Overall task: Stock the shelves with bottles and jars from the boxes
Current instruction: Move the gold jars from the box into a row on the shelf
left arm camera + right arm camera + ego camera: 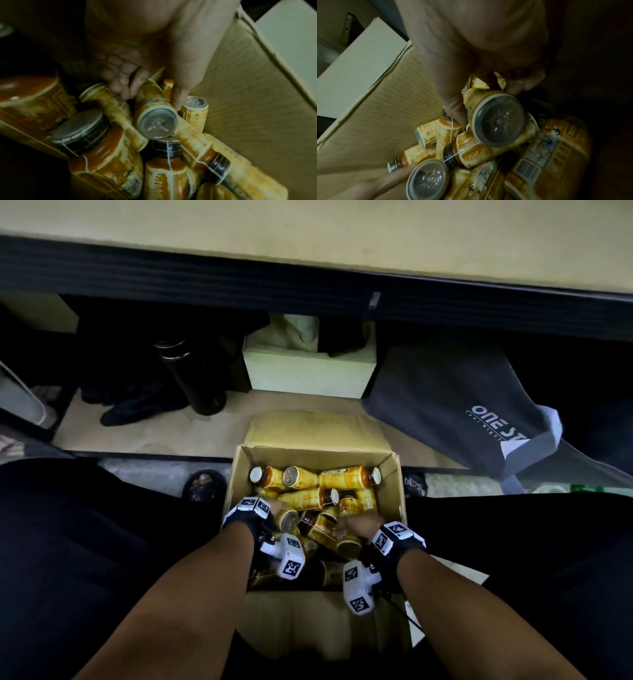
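Bottles (349,477) sit loose in an open cardboard box (394,470) on the floor between the person's knees. Amber drink, yellow labels, lying every which way, stacked more than one layer deep.

Left hand (279,508) is down in the pile at the box's left side. Left wrist view: thumb (178,98) on one side, fingers (120,86) on the other, wrapped around a bottle (157,124) whose base points at the camera. Grasping it, not lifted clear.

Right hand (359,525) is in the right half of the pile. Right wrist view: thumb and fingers clamp another bottle (499,121), also base toward the camera, tipped up off its neighbours.

Progress, my read: early. Box looks close to full, and no bottle shows on any shelf in view. Current step is a two-handed pickup, one bottle each. Left to do: lift out, carry, place, repeat for the rest.

Around it: pale shelf board (308,241) with a dark front edge across the top of the head view; below it a black flask (191,374), a white box (308,374), a grey bag (462,402).

Hard to tell:
- target shelf, not identifiable
- bottle count and lower layers, buried
- label text, too blurred
- near box wall hidden by forearms and wrist rigs
- any jars or a second box, none visible
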A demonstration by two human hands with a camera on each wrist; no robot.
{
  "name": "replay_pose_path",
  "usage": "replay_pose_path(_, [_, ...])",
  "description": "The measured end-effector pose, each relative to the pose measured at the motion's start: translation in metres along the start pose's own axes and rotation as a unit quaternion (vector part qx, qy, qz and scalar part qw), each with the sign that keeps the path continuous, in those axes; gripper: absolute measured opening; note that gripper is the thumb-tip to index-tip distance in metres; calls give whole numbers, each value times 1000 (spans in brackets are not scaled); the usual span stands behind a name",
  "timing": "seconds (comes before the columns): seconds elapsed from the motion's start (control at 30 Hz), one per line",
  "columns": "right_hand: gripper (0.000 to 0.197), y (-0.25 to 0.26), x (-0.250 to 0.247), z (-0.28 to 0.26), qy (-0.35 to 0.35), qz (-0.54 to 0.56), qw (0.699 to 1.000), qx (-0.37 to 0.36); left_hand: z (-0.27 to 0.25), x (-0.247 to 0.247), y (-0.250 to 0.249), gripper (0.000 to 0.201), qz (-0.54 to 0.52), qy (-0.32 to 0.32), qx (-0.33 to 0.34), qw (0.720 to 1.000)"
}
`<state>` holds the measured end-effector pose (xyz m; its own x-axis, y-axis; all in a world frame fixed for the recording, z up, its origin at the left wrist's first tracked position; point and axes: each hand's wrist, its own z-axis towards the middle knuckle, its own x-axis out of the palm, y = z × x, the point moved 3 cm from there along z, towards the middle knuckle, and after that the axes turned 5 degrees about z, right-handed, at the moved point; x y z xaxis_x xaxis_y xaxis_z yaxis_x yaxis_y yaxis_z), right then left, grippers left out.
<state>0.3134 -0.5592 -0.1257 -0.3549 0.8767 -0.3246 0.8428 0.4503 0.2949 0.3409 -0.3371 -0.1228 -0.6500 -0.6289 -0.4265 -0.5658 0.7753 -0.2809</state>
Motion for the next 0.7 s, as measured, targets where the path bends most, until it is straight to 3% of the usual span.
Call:
replay_pose_path(0.13, [57, -3, 3, 5, 8, -11, 1000, 25, 39, 13, 16, 59, -71, 46, -44, 995])
replay_pose_path(0.23, [61, 0, 0, 3, 18, -31, 999, 29, 83, 25, 34, 68, -136, 45, -79, 986])
replay_pose_path(0.33, [57, 1, -3, 5, 36, -30, 998, 29, 25, 10, 10, 46, -198, 54, -61, 977])
replay_pose_path(0.4, [63, 0, -3, 9, 64, 5, 997, 32, 16, 9, 9, 31, -217, 49, -43, 974])
replay_pose_path(0.47, [74, 0, 0, 6, 100, 35, 994, 33, 27, 13, 16, 47, -248, 72, -36, 965])
replay_pose_path(0.53, [64, 0, 2, -1, 114, 55, 992, 21, 35, 19, 22, 70, -249, 95, -29, 963])
replay_pose_path(0.57, [60, 1, 2, -10, 116, 59, 991, 17, 25, 19, 19, 66, -253, 111, -33, 961])
replay_pose_path(0.63, [59, -1, 2, -27, 116, 74, 990, 7, -22, 16, 1, 33, -251, 146, -20, 957])
replay_pose_path(0.7, [37, -1, 4, -40, 132, 118, 984, 1, -46, 17, -8, 18, -216, 170, 5, 961])
